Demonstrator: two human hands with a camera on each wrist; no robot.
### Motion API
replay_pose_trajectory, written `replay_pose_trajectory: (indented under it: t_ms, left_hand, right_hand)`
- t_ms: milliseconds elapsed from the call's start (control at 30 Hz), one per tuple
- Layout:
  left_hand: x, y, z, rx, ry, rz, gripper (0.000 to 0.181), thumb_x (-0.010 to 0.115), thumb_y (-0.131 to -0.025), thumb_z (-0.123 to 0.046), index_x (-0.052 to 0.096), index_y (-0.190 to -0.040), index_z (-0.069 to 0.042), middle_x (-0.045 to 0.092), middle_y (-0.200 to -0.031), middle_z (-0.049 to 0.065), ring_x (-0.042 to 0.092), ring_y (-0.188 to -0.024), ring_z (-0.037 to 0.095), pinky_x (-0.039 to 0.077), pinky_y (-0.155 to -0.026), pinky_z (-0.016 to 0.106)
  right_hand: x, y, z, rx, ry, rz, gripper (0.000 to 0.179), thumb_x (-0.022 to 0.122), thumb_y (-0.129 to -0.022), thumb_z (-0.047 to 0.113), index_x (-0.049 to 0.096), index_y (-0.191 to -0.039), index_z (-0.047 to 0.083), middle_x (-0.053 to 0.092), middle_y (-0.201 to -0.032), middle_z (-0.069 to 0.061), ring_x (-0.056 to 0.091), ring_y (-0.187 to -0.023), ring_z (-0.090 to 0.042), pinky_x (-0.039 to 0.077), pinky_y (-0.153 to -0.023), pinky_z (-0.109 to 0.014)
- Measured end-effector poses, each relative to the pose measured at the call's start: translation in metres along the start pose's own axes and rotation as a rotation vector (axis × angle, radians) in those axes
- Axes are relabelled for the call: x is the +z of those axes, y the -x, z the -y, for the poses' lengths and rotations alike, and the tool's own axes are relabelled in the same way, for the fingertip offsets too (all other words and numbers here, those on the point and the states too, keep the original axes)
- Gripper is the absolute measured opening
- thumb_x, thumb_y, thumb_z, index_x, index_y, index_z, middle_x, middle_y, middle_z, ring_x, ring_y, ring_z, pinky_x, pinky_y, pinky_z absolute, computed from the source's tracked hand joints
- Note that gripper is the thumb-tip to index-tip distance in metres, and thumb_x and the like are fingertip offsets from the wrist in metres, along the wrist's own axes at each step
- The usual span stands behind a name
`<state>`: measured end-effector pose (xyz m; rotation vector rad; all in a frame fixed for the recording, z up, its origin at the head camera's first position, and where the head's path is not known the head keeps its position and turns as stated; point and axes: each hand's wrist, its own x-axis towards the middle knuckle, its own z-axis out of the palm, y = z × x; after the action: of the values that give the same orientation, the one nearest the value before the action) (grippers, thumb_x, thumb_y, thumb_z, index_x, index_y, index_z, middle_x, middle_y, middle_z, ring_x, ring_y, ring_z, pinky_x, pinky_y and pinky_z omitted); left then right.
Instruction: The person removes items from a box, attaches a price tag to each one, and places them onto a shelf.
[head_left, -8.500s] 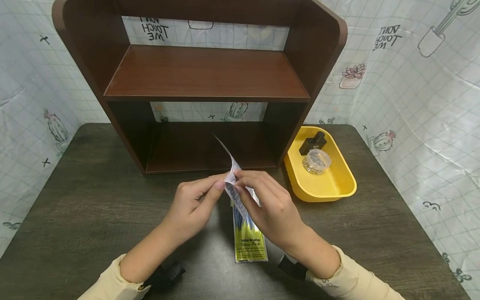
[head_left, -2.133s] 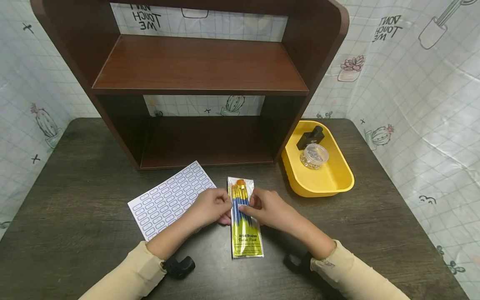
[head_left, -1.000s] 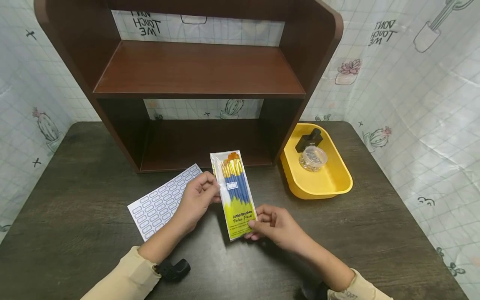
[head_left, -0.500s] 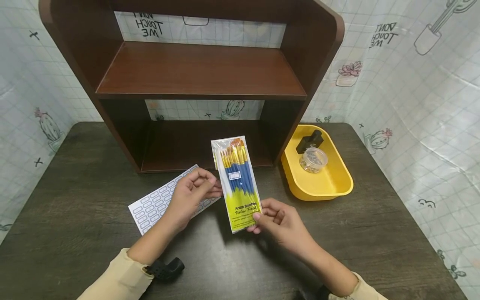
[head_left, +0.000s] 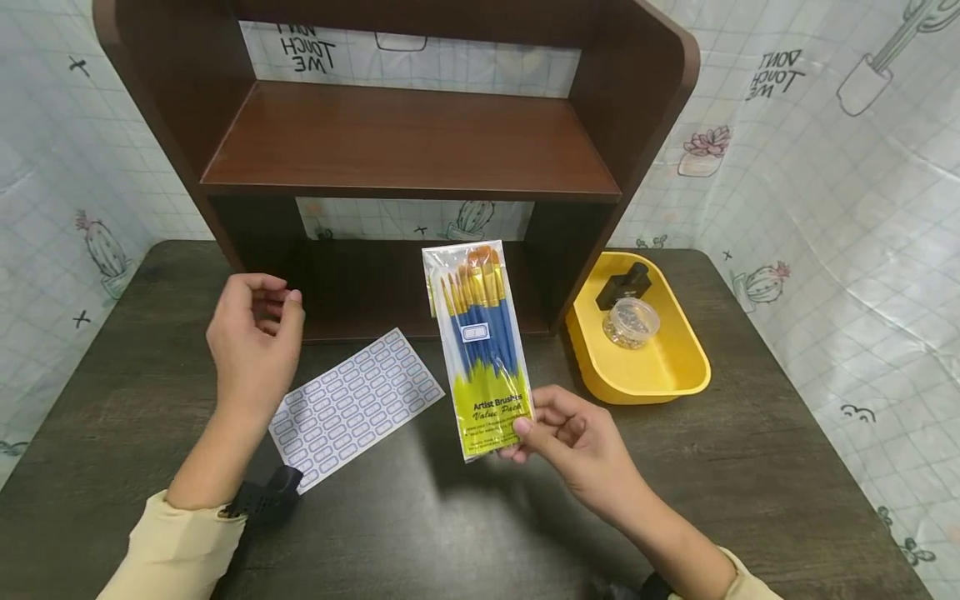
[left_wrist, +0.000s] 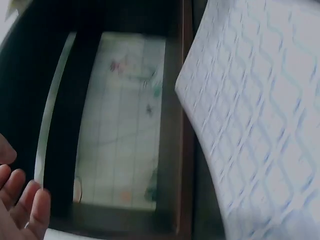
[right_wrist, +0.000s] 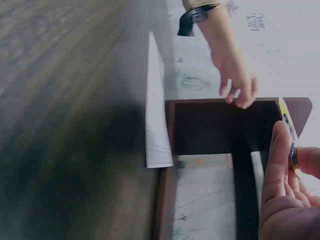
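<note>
My right hand [head_left: 573,442] pinches the lower right edge of a clear pack of artist brushes [head_left: 487,358], thumb in front and fingers behind. The pack is raised and leans a little left, and a small white label sticker [head_left: 475,332] lies across the blue handles. In the right wrist view the brush pack [right_wrist: 291,142] shows edge-on between thumb and fingers. My left hand [head_left: 255,342] is in the air at the left, fingers loosely curled with nothing in them. Below and right of it, a sheet of blue-edged label stickers [head_left: 356,408] lies on the dark table.
A dark brown two-tier shelf [head_left: 412,150] stands at the back behind the pack. Right of it, a yellow tray [head_left: 652,367] holds a black bottle [head_left: 624,286] and a clear round tub [head_left: 632,322] of small pieces.
The sticker sheet, earlier in both hands, now lies on the table. The brush pack has been lifted, with a label on it. My left hand has let go of it and moved left.
</note>
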<state>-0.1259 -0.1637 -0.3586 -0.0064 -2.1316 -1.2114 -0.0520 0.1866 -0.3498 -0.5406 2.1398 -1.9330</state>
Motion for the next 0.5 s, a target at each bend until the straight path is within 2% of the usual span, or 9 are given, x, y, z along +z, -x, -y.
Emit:
replay_pose_trajectory:
  t_ms: [67, 100, 200, 267, 367, 433, 500]
  left_hand:
    - [-0.008, -0.007, 0.005, 0.02, -0.095, -0.051, 0.025, 0.063, -0.1, -0.009, 0.058, -0.116, 0.01, 0.061, -0.107, 0.025, 0.046, -0.087, -0.006, 0.036, -0.076, 0.009]
    - [-0.011, -0.011, 0.007, 0.01, -0.123, -0.063, 0.027, 0.062, -0.1, -0.009, 0.055, -0.117, 0.011, 0.058, -0.11, 0.026, 0.043, -0.088, -0.006, 0.036, -0.078, 0.012]
    - [-0.018, -0.021, 0.012, -0.063, -0.173, -0.055, 0.038, 0.063, -0.099, -0.012, 0.047, -0.126, 0.01, 0.049, -0.12, 0.026, 0.038, -0.093, 0.0, 0.034, -0.085, 0.023]
    - [-0.021, -0.028, 0.016, -0.113, -0.202, -0.023, 0.048, 0.063, -0.1, -0.016, 0.042, -0.136, 0.006, 0.046, -0.128, 0.025, 0.044, -0.099, 0.01, 0.034, -0.086, 0.028]
    - [-0.022, -0.035, 0.023, -0.172, -0.216, 0.033, 0.059, 0.063, -0.1, -0.02, 0.037, -0.149, 0.0, 0.048, -0.139, 0.024, 0.054, -0.112, 0.029, 0.036, -0.085, 0.028]
    - [-0.021, -0.038, 0.027, -0.182, -0.219, 0.063, 0.06, 0.063, -0.101, -0.02, 0.038, -0.152, -0.001, 0.053, -0.142, 0.026, 0.059, -0.118, 0.04, 0.037, -0.082, 0.026]
    - [-0.02, -0.04, 0.031, -0.172, -0.221, 0.082, 0.054, 0.062, -0.101, -0.018, 0.045, -0.148, 0.001, 0.059, -0.138, 0.027, 0.062, -0.119, 0.044, 0.042, -0.081, 0.028]
  right_hand:
    - [0.0, -0.001, 0.005, -0.013, 0.008, -0.008, 0.019, 0.063, -0.102, 0.0, 0.061, -0.117, -0.011, 0.079, -0.098, 0.001, 0.078, -0.079, -0.019, 0.065, -0.073, -0.037]
    - [0.001, -0.003, 0.008, -0.022, 0.008, -0.012, 0.019, 0.063, -0.101, 0.0, 0.061, -0.117, -0.011, 0.079, -0.098, 0.0, 0.078, -0.079, -0.019, 0.065, -0.073, -0.037]
    - [0.001, -0.007, 0.017, -0.057, 0.005, -0.022, 0.019, 0.062, -0.101, -0.001, 0.06, -0.117, -0.012, 0.079, -0.099, 0.001, 0.078, -0.079, -0.019, 0.065, -0.074, -0.038]
    - [0.002, -0.011, 0.024, -0.085, 0.002, -0.031, 0.019, 0.062, -0.101, -0.002, 0.06, -0.117, -0.013, 0.079, -0.099, 0.001, 0.078, -0.079, -0.018, 0.065, -0.074, -0.038]
    - [0.001, -0.018, 0.034, -0.109, -0.001, -0.048, 0.02, 0.063, -0.101, -0.002, 0.06, -0.118, -0.012, 0.08, -0.101, 0.002, 0.077, -0.079, -0.017, 0.065, -0.075, -0.036]
    - [0.0, -0.024, 0.041, -0.107, -0.002, -0.063, 0.02, 0.063, -0.101, -0.001, 0.06, -0.118, -0.011, 0.08, -0.102, 0.002, 0.077, -0.079, -0.016, 0.065, -0.077, -0.034]
    - [-0.001, -0.032, 0.047, -0.099, -0.005, -0.081, 0.02, 0.064, -0.101, -0.001, 0.061, -0.119, -0.009, 0.081, -0.104, 0.002, 0.077, -0.079, -0.016, 0.064, -0.079, -0.033]
